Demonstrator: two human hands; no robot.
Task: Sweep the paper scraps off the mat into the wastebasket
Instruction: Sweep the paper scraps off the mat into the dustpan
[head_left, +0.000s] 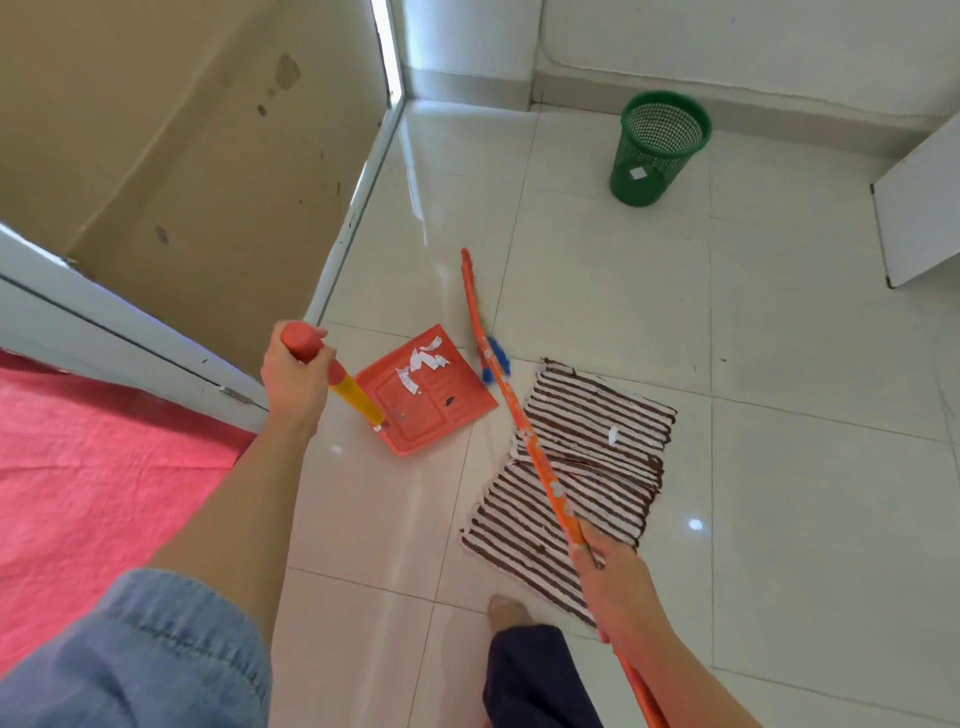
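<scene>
My left hand (293, 374) grips the red top of the dustpan handle (332, 371). The orange dustpan (436, 410) sits on the tile just left of the striped mat (582, 467) and holds several white paper scraps (422, 365). My right hand (615, 582) grips the orange broom stick (535, 452), which slants across the mat. The blue broom head (493, 361) rests on the floor at the mat's far left corner, beside the dustpan. One white scrap (613, 435) lies on the mat. The green mesh wastebasket (655, 148) stands far off near the wall.
A tan door (197, 156) stands open at left with its white frame (358, 197) close to the dustpan. A pink cloth (88, 493) covers the surface at my left. A white panel (919, 208) leans at right. My foot (506, 610) is at the mat's near edge.
</scene>
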